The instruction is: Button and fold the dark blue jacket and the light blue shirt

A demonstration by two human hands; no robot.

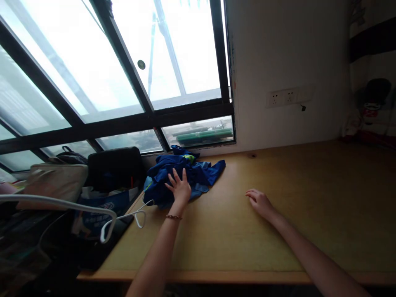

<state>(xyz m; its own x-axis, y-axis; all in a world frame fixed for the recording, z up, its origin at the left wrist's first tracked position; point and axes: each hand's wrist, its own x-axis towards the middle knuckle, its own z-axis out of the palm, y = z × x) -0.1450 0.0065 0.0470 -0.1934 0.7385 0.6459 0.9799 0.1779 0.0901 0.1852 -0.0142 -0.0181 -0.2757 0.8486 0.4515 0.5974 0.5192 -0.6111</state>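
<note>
A heap of blue clothing (167, 165) with lime-green and lighter blue patches lies crumpled at the back left of the wooden table (222, 231). My left hand (180, 190) reaches over its front side with fingers spread, and nothing is gripped; whether the palm presses on the cloth I cannot tell. A bracelet circles that wrist. Off to the right, my right hand (260, 203) is low over the bare tabletop, apart from the clothing. Its fingers are loosely extended and slightly bent, with nothing in them. A thin white looped wire-like piece (140, 218) sticks out by the heap's left side.
A white bent rod (77, 207) crosses the left foreground. Beyond the table's left edge stand a black chair back (116, 167), a beige bag (55, 181) and a blue printed bag (102, 216). Behind are a dark-framed window (188, 110) and a wall with sockets (283, 97).
</note>
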